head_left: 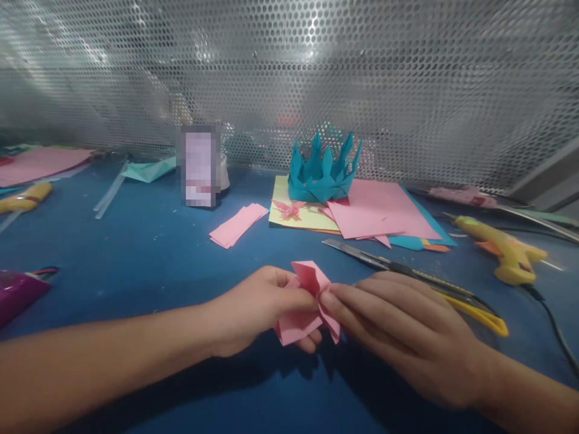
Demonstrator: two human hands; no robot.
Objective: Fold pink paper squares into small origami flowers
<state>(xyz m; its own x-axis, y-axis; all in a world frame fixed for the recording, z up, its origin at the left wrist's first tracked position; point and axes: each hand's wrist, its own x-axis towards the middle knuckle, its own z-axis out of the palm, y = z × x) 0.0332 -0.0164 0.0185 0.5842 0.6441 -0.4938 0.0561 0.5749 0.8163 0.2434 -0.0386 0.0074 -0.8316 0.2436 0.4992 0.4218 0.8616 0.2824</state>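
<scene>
Between my hands, just above the blue table, is a partly folded piece of pink paper (296, 325). My left hand (266, 307) grips it from the left, thumb across the front and fingertips showing underneath. Thumb and forefinger of my right hand (402, 325) pinch its right side, where two pointed flaps spread up and down. Some of the folds are hidden behind my fingers. Right behind my right hand lies a utility knife (362, 254), its blade pointing left. A small stack of pink paper strips (239, 225) lies beyond my left hand.
A teal paper crown (322, 175) stands on coloured sheets (384, 208) beside a small pink folded shape (288, 210). A yellow glue gun (509, 250) with a cord is at right, another glue gun (29, 198) far left. A blurred-out phone (200, 169) stands upright before the perforated metal panel (253, 78).
</scene>
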